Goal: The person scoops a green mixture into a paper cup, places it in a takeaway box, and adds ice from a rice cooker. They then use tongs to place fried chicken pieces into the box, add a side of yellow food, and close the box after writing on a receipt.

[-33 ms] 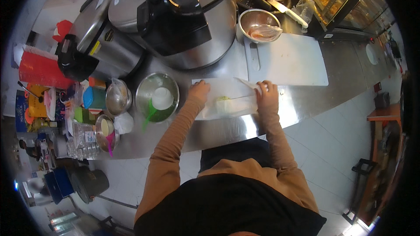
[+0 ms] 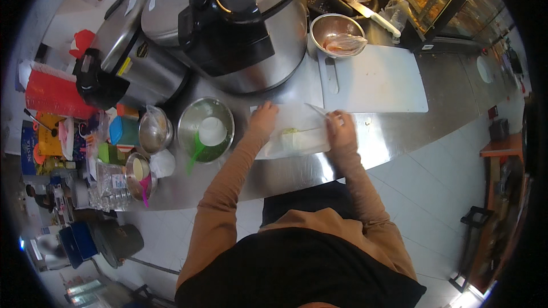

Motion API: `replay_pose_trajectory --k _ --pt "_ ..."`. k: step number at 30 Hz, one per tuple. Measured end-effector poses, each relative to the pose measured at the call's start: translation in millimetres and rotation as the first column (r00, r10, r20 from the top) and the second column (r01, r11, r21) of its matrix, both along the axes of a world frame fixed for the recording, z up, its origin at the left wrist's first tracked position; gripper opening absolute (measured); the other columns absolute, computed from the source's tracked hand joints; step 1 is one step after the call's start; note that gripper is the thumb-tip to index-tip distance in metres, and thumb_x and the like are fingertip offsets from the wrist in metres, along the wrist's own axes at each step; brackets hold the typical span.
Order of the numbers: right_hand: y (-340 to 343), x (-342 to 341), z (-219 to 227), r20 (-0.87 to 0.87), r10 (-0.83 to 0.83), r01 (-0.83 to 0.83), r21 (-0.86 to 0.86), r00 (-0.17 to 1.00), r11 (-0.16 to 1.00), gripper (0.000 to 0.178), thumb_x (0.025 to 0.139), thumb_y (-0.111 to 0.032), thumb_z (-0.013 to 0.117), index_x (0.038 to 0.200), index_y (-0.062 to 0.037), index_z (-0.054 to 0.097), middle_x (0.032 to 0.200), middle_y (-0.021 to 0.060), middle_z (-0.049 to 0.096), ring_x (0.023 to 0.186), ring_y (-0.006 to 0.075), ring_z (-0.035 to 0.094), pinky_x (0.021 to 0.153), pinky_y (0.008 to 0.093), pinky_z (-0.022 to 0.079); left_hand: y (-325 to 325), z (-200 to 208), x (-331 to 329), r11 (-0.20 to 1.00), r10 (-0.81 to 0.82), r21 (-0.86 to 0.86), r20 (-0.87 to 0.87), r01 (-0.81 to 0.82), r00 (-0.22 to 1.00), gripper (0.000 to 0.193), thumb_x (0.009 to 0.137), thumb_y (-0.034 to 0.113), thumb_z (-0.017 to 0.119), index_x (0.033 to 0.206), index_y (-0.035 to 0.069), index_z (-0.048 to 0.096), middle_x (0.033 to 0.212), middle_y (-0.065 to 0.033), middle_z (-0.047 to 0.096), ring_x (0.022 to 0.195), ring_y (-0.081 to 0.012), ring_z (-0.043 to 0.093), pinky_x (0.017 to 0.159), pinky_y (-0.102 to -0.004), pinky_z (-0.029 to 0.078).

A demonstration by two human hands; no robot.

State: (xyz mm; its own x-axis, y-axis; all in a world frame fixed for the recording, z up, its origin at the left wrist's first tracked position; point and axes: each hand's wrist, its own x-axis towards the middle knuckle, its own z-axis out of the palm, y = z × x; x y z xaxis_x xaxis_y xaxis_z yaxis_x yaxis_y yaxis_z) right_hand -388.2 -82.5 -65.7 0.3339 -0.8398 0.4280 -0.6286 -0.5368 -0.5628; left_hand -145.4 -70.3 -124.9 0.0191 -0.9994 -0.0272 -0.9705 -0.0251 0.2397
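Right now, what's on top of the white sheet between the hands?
A small greenish patch shows on the white sheet, between the left hand and right hand. Whatever the sheet's folded near part covers cannot be seen.

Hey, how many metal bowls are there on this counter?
4: right-hand bowl at the far edge of the white cutting board; large bowl with green handle; smaller bowl just left of it; front bowl with pink handle. Clutter at left may hide more.
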Motion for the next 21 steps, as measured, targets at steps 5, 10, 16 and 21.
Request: replay_pose_trajectory --k 5,10,16,21 --pt "60.0 45.7 -31.5 -0.36 0.489 -0.467 0.153 0.794 0.871 0.045 0.073 -0.022 0.059 0.112 -0.0001 0.049 0.116 0.0149 0.044 0.11 0.0295 0.042 0.089 0.0369 0.036 -38.8 -16.1 -16.0 0.997 0.075 0.056 -0.287 -0.062 0.955 0.027 0.073 0.012 0.061 0.099 0.009 0.053 0.093 -0.0088 0.057 0.097 -0.0298 0.05 0.083 -0.0392 0.042" --pt "69.5 32.3 -31.9 -0.448 0.414 -0.447 0.035 0.792 0.894 0.052 0.075 -0.023 0.056 0.12 -0.0011 0.043 0.124 0.0137 0.04 0.114 0.0272 0.038 0.092 0.0394 0.033 -40.6 8.3 -14.7 0.977 -0.17 0.105 -0.144 0.186 0.975 0.017 0.072 0.014 0.06 0.088 0.009 0.057 0.086 -0.0089 0.058 0.083 -0.029 0.053 0.076 -0.0387 0.042" --pt "74.1 27.0 -37.1 -0.378 0.43 -0.434 0.079 0.82 0.897 0.052 0.076 -0.021 0.055 0.122 -0.0014 0.041 0.123 0.0133 0.041 0.114 0.0269 0.039 0.093 0.0406 0.032 46.0 27.0 -18.2 0.85 -0.474 -0.33 -0.137 0.411 0.87 0.014 0.069 0.005 0.057 0.082 0.007 0.061 0.075 -0.0072 0.057 0.071 -0.025 0.055 0.069 -0.0359 0.044" --pt "72.4 28.7 -38.2 -0.209 0.436 -0.442 0.021 0.875 0.897 0.052 0.074 -0.02 0.058 0.119 -0.0001 0.04 0.119 0.0162 0.044 0.112 0.0306 0.041 0.092 0.0403 0.032 82.8 13.2 -35.1 0.817 -0.392 -0.51 -0.148 0.269 0.908 0.025 0.064 0.006 0.058 0.089 0.006 0.061 0.082 -0.008 0.056 0.081 -0.0246 0.055 0.073 -0.033 0.046"
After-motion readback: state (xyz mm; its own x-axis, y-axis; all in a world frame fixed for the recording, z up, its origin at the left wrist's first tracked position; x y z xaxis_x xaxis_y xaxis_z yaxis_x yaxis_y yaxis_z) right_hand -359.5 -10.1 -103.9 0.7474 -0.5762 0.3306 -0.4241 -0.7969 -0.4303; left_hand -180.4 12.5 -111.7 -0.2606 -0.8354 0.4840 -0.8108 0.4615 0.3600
